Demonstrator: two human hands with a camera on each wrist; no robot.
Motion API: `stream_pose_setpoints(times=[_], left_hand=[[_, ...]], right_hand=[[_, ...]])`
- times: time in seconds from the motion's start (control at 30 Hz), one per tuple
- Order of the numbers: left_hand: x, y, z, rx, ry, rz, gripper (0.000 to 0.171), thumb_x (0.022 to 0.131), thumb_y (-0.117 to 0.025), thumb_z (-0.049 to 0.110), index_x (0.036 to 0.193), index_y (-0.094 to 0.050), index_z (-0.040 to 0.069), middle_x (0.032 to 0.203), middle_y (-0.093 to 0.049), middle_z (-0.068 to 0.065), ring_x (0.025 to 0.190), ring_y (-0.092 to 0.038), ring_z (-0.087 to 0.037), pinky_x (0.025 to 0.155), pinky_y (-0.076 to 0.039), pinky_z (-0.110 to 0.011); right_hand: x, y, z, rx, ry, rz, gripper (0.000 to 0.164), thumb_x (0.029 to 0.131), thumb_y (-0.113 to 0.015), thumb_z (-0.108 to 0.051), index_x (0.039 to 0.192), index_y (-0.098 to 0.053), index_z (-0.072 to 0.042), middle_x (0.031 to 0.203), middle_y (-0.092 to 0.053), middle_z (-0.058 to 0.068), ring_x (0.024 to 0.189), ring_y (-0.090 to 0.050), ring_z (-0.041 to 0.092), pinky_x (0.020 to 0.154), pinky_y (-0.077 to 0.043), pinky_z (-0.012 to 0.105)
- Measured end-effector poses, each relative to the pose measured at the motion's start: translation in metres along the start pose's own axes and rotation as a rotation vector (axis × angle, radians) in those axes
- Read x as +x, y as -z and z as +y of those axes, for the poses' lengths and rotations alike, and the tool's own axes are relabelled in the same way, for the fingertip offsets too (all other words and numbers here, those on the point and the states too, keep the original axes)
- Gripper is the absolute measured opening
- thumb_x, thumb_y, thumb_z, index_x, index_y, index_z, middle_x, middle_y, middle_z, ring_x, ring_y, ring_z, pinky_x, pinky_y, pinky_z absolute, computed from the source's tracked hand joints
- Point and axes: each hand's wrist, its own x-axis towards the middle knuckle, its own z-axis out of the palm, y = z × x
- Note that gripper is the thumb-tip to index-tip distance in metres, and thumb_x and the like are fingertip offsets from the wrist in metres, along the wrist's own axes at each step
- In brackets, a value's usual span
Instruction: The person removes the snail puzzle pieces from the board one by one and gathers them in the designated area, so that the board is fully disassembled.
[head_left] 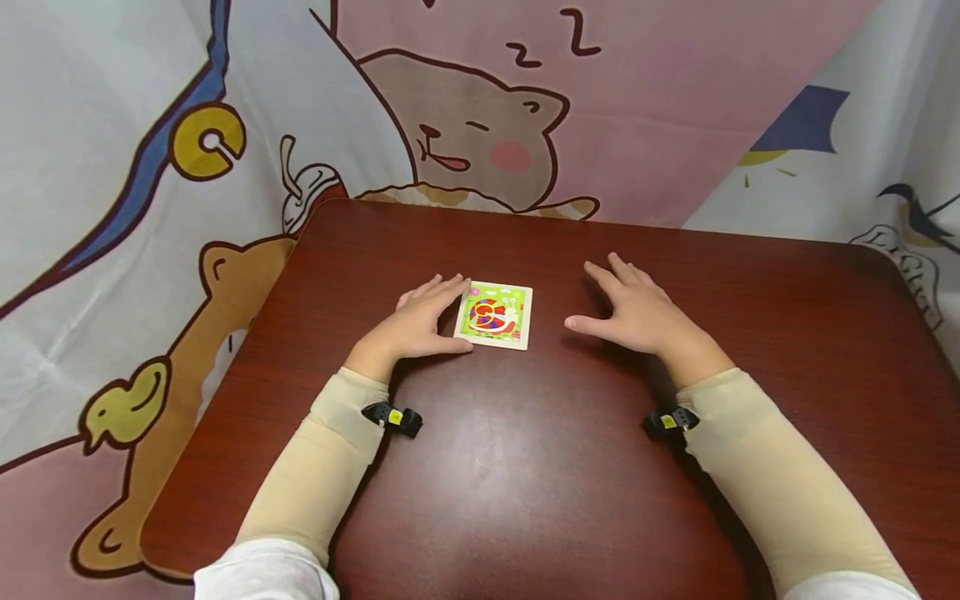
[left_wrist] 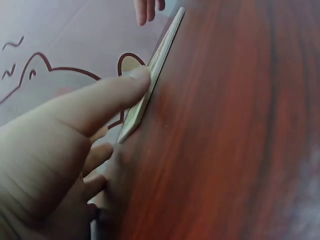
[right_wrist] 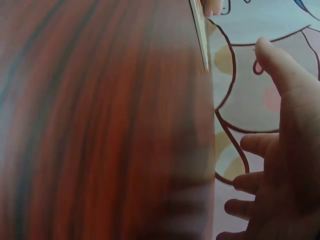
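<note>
A small square wooden puzzle [head_left: 493, 315] lies flat on the table, with a light wooden border and a red and blue snail on green. At its left side is my left hand [head_left: 417, 323], fingers by the upper left corner and thumb by the lower left one. The left wrist view has the thumb [left_wrist: 115, 97] extended across the edge of the puzzle [left_wrist: 159, 65]; whether it presses on it I cannot tell. To the right, apart from the puzzle, my right hand [head_left: 637, 310] is spread and holds nothing. In the right wrist view its thumb [right_wrist: 280, 62] and fingers are apart.
The dark red wooden table [head_left: 495, 467] has rounded corners. A cloth printed with cartoon bears [head_left: 480, 125] hangs behind it and along the left. Each wrist wears a black strap; the left strap [head_left: 393, 417] and right strap [head_left: 670, 422] sit over beige sleeves.
</note>
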Motion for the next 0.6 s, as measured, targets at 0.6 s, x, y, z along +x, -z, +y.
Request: stream_pose_setpoints(times=[0.6], left_hand=[[0.008,-0.008,-0.014,0.015,0.022,0.053,0.112,0.082,-0.087,0.057,0.171,-0.03,0.018,0.172,-0.036,0.003,0.162,-0.016,-0.034,0.117,-0.018,-0.059]], right_hand=[[0.046,-0.038,-0.057,-0.013,0.141,-0.007,0.108,0.086,-0.067,-0.079,0.167,-0.038,-0.014,0.173,-0.024,0.024,0.157,-0.02,0.049,0.12,-0.017,0.071]])
